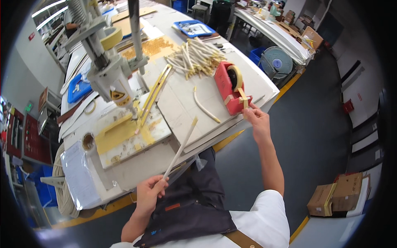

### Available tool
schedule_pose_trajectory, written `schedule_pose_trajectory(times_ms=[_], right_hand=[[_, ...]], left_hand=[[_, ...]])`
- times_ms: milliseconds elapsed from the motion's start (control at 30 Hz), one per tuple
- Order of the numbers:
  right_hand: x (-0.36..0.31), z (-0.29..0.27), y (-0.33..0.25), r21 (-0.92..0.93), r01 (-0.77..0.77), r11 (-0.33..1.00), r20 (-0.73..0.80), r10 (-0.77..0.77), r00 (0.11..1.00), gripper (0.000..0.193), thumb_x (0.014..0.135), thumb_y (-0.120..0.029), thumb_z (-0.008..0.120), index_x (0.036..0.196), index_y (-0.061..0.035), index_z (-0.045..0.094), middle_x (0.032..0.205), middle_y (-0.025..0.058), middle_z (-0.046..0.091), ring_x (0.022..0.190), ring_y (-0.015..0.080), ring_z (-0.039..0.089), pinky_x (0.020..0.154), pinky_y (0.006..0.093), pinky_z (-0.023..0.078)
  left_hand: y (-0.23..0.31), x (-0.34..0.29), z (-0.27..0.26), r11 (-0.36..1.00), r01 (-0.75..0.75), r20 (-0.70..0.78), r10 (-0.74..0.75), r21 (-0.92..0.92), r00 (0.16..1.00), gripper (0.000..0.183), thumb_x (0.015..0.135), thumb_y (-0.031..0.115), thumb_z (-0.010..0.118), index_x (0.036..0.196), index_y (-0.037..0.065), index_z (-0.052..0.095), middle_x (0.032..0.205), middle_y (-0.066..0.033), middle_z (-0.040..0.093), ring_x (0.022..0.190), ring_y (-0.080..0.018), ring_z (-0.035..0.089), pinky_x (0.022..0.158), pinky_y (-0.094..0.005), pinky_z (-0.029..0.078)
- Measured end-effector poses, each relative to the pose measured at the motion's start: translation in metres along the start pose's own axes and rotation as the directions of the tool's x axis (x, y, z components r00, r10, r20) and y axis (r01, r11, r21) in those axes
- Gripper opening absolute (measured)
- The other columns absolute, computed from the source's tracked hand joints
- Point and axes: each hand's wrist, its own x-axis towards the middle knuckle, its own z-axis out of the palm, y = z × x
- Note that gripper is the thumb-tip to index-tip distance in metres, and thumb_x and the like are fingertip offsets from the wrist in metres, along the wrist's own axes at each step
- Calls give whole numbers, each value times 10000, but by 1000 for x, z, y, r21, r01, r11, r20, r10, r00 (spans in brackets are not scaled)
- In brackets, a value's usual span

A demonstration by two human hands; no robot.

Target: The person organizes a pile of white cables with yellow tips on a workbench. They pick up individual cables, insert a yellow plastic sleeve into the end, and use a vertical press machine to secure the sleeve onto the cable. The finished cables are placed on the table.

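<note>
My left hand (151,193) is closed round the lower end of a pale cord piece (180,149), which slants up over the table's front edge. The cord's upper tip looks yellowish. At the right, my right hand (257,119) pinches the free end of the yellowish tape (245,101) at the front of a red tape dispenser (226,86). Another cord piece (203,106) lies curved on the table left of the dispenser. Behind it is a heap of similar cord pieces (194,58), many with yellowish ends.
A machine press (111,78) with a warning sticker stands over a taped white board (152,138) on the left. Blue trays (79,88) sit on the table (256,76). Beyond its right edge stands a fan (276,62). Cardboard boxes (346,191) are stacked at lower right.
</note>
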Motion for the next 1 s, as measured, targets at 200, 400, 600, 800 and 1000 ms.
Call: schedule_pose_trajectory(times_ms=[200,400,600,800,1000], right_hand=[[-6,-27,15,-221,-86,971,-24,82,996,241,939,-156,707,858,71,719,1086,149,720,987,130,643,844,257,468],[-122,48,-75,38,57,998,566,-69,822,228,947,-155,651,776,-5,631,967,162,687,833,192,696,711,320,573],[-168,123,-72,-89,223,971,795,-65,604,142,878,-93,759,842,4,662,814,74,704,634,97,657,556,231,515],[-171,134,-62,-149,242,959,765,-43,643,181,879,-126,775,843,17,670,738,62,684,584,87,639,529,232,497],[-174,136,-65,-190,217,957,745,-3,667,150,874,-101,771,846,16,681,740,53,674,622,85,603,569,236,482]], left_hand=[[9,9,7,999,-13,41,14,-29,999,227,980,140,635,1118,-24,707,858,-27,678,623,-32,513,529,-176,411],[11,10,16,995,-61,78,67,-77,995,248,1002,143,625,1157,-40,688,917,-47,662,648,-41,527,543,-186,433],[12,-1,27,983,-183,70,184,-12,981,258,1011,132,612,1189,-44,674,969,-45,641,663,-49,536,583,-202,471],[12,-8,28,972,-233,97,228,44,969,241,1020,141,598,1197,-2,678,974,-16,596,707,-54,556,600,-207,468],[8,-9,26,932,-335,104,323,141,941,225,1010,120,604,1191,15,687,983,-31,600,691,-52,565,562,-206,469]])
